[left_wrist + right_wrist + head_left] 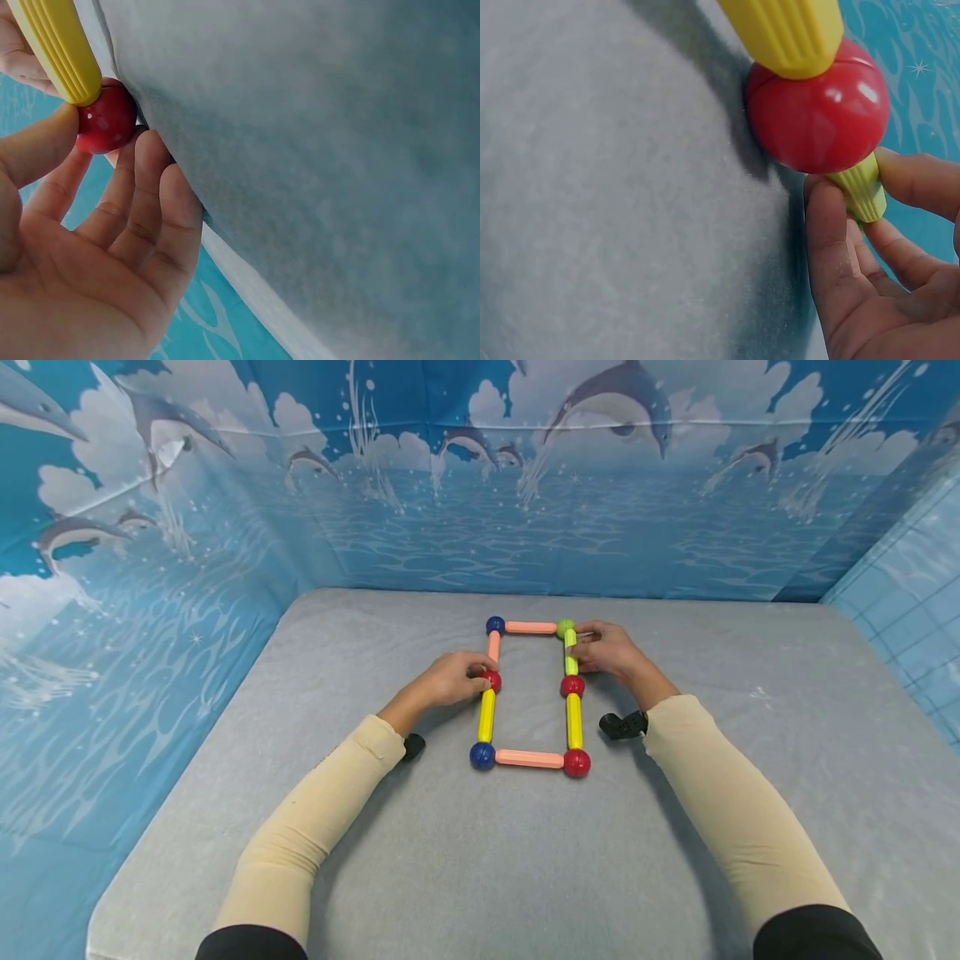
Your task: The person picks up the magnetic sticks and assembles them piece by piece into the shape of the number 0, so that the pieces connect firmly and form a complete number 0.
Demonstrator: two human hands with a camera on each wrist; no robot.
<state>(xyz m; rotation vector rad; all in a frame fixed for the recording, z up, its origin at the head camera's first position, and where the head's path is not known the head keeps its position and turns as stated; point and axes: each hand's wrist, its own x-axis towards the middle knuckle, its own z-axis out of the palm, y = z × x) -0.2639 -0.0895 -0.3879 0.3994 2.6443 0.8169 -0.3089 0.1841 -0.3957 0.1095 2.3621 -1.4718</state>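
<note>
A rectangle of sticks and balls lies on the grey cloth. My left hand (453,678) pinches the red ball (111,124) in the middle of its left side, where a yellow stick (487,717) and a salmon stick (493,646) meet. Across from it, my right hand (609,652) holds the yellow-green stick (864,193) between thumb and fingers. That stick joins a green ball (566,627) at the far right corner to a red ball (817,116) at mid-side. In the head view, the fingers partly cover the left red ball and the yellow-green stick.
Blue balls (482,756) mark both left corners, and a red ball (577,763) the near right one. Salmon sticks (530,760) form the short sides, with another yellow stick (574,722) at right. Dolphin-print curtains (465,527) stand behind the grey-covered table (420,868).
</note>
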